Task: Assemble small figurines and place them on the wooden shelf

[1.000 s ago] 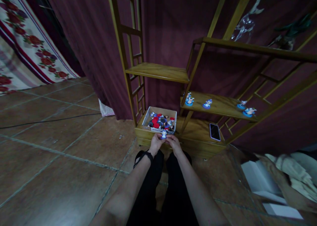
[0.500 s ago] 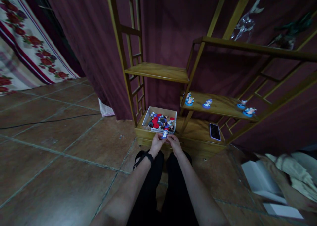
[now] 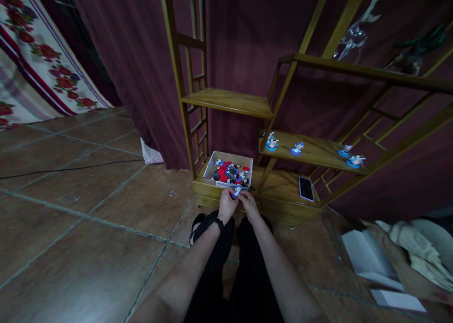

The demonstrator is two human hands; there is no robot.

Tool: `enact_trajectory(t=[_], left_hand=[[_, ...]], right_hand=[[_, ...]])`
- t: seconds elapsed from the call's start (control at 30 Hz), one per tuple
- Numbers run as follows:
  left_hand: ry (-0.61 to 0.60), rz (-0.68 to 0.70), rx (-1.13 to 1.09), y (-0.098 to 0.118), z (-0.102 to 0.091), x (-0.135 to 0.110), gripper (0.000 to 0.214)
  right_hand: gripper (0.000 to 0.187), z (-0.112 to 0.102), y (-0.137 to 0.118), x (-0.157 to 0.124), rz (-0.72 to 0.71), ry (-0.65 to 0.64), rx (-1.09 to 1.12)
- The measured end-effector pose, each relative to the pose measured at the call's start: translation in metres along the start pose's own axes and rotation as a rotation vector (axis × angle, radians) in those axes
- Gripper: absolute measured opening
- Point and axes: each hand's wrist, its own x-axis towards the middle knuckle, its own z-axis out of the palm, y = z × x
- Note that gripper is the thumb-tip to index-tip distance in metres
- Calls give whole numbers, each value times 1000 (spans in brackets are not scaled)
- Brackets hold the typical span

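Between my two hands is a small figurine with a purple base, held in front of the near edge of an open box. My left hand pinches it from the left. The fingers of my right hand close on its right side. Inside the box lies a jumble of figurines with red, purple and dark bases. On the shelf to the right stand a purple-based figurine, blue-based ones at the left end, and more blue-based ones at the right end.
The box sits on the bottom board of a wooden shelf unit. A phone lies farther right on that board. Glass ornament stands on the upper shelf. White boxes and cloth are on the floor at right; a black cable crosses the left.
The figurine has turned and tilted slightly to the right in my fingers. Both hands still hold it at nearly the same place; the view has shifted a little.
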Motion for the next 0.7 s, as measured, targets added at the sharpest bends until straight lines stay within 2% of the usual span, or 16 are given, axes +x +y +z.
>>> enact_trajectory(t=[0.13, 0.3, 0.5, 0.7], left_hand=[[3, 156, 185, 8, -1, -6, 19], [-29, 226, 231, 14, -1, -12, 17], [-86, 185, 279, 22, -3, -15, 17], [-116, 129, 350, 30, -9, -19, 25]], right_hand=[[25, 6, -1, -2, -35, -39, -53], [27, 13, -1, -3, -68, 1, -168], [22, 9, 2, -2, -47, 17, -232], [18, 3, -2, -5, -34, -41, -44]])
